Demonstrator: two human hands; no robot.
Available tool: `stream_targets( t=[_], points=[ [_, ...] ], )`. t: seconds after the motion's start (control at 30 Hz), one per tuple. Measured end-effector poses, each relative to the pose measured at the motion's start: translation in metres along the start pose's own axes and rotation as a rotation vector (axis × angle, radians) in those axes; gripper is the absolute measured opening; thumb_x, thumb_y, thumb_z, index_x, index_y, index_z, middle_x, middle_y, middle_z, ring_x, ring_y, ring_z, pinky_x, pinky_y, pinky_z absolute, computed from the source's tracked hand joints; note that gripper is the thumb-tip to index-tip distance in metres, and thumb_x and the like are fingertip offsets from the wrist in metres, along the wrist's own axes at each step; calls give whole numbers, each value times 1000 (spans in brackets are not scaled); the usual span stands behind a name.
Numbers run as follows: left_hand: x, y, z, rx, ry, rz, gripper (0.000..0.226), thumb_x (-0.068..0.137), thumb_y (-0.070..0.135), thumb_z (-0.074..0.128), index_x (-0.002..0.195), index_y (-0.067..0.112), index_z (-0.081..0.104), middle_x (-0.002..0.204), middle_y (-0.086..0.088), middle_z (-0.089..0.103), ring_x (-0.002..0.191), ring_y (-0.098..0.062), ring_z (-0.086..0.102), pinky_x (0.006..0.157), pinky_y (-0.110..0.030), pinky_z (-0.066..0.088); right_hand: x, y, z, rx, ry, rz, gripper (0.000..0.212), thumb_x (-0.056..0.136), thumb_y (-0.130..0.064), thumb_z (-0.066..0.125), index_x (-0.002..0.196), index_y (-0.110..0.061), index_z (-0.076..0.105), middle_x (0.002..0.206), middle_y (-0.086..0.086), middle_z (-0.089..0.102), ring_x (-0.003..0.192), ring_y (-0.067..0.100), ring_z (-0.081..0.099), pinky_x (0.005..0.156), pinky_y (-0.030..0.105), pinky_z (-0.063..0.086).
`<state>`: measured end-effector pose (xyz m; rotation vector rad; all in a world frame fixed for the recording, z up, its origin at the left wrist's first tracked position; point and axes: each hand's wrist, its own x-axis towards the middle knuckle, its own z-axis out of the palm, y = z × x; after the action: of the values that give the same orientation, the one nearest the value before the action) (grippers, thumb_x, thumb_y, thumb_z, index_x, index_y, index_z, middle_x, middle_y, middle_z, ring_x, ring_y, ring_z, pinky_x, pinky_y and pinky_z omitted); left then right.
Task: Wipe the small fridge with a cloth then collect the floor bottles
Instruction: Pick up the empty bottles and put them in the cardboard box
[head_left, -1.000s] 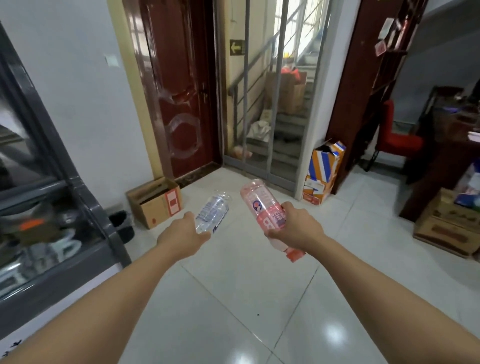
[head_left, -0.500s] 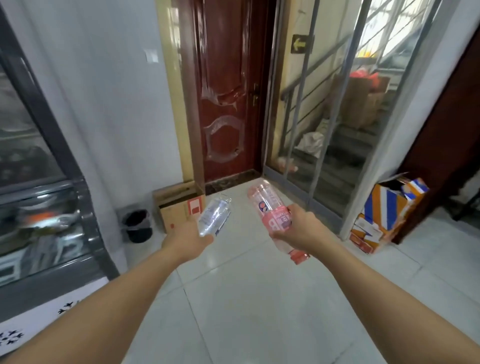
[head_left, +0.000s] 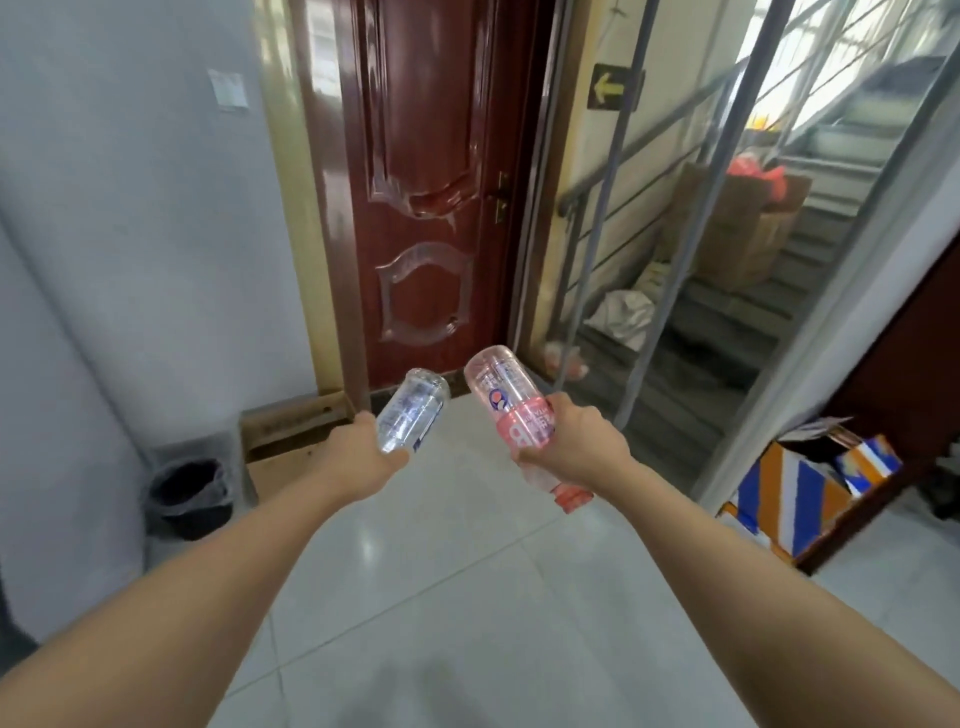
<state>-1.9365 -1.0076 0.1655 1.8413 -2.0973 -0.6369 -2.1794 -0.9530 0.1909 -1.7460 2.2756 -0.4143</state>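
At the lower left of the frame a black bin (head_left: 189, 496) is blurred. Left of centre, the left hand (head_left: 358, 457) closes its grip around a clear bottle (head_left: 413, 410), hiding its neck. Right of centre, the right hand (head_left: 576, 449) clasps a pink bottle (head_left: 511, 405) mid-body, cap poking below.

Single head-worn wide view, looking forward and down over outstretched arms toward red door (head_left: 426, 197); edges blurred, seemingly mid-turn.
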Motion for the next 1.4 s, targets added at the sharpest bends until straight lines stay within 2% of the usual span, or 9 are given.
stream_targets(
  t=[0.17,0.27,0.37,0.7,0.87,0.97,1.1,1.27,1.4],
  points=[
    [84,33,0,10,32,0,46,80,47,60,109,14,49,101,-8,65,85,-26,64,76,-42,55,102,15,-6,5,2,-16,71,68,-52,74,125,-25,40,93,-7,53,65,6,55,49,22,46],
    [141,41,4,20,65,-29,43,79,48,61,106,16,52,97,-6,66,82,-25,65,74,-41,56,168,20,-5,-44,-13,-63,72,69,-55,72,125,-24,39,102,-2,59,74,14,60,61,30,55],
    [197,48,12,61,94,-97,46,77,53,59,105,18,52,97,-4,66,81,-23,63,73,-36,55,237,24,-5,-55,-64,-111,73,72,-55,70,128,-22,36,99,-2,56,71,13,57,52,24,47],
    [347,72,23,-10,200,-308,33,80,43,62,95,18,47,86,2,57,64,-8,53,50,-23,37,458,6,-3,-43,-194,-372,70,70,-55,69,122,-18,40,108,4,60,86,22,60,72,31,50],
    [402,47,21,-64,199,-448,24,82,38,62,93,17,58,90,-5,68,75,-19,65,63,-28,49,534,-33,29,-29,-332,-488,67,69,-51,72,120,-19,43,108,4,61,92,24,62,75,33,51],
    [443,20,17,-130,277,-588,44,77,43,67,103,10,53,96,-8,63,84,-24,62,67,-29,47,580,-63,46,-49,-367,-549,66,69,-50,73,118,-18,44,109,5,61,95,26,62,79,36,53],
    [505,-20,10,-204,307,-677,58,76,47,68,116,11,45,97,-3,54,75,-17,57,53,-22,39,645,-107,70,-92,-404,-600,64,69,-47,74,118,-18,45,110,5,62,95,26,63,78,35,53],
    [571,-54,2,-258,342,-755,47,73,46,70,99,19,42,94,-2,58,74,-18,59,49,-21,41,720,-154,95,-110,-452,-662,65,68,-49,75,117,-19,45,111,4,62,96,26,62,77,33,52],
    [616,-77,-5,-289,311,-852,54,74,51,67,105,12,47,98,-7,63,72,-18,63,49,-23,45,780,-189,119,-137,-475,-716,65,68,-52,73,117,-19,45,111,5,62,97,27,62,71,30,45]
  ],
)
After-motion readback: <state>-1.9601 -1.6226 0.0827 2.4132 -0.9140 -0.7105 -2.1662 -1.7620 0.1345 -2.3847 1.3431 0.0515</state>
